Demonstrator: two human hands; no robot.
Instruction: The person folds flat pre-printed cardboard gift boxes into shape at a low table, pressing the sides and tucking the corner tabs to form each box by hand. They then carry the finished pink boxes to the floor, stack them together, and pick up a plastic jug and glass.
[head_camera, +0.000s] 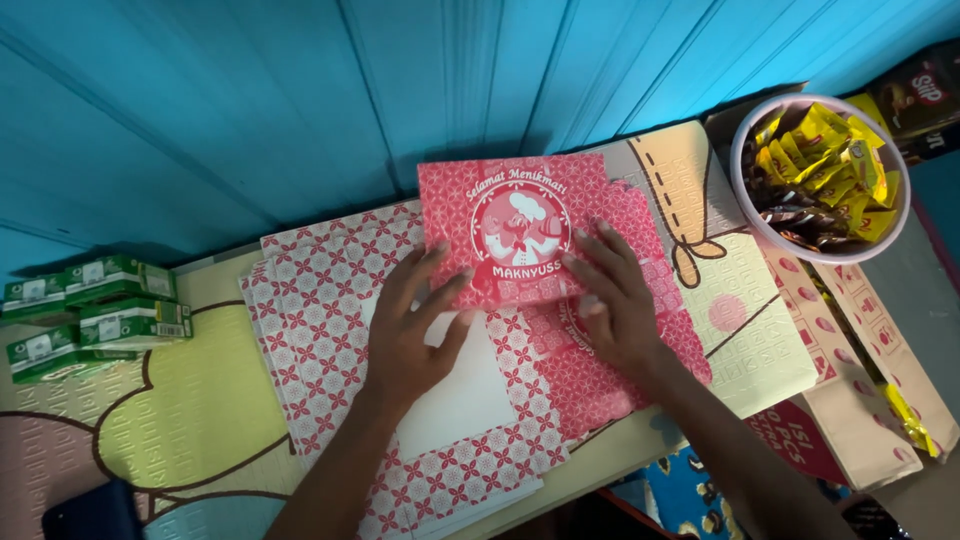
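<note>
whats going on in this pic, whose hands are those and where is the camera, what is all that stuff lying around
There is no machine here. A person wears a camera on the head, so this one picture looks down at that person's own two bare hands.

The left hand and right hand both press flat on a red patterned cardboard sheet with a round cartoon-chef picture, which they seem to be folding. It lies on a pile of flat sheets with the same red and white pattern.

Under it all is a pastel foam mat against a blue wall. To the left lie small green boxes. At upper right stands a white bowl full of yellow and brown sachets.
</note>
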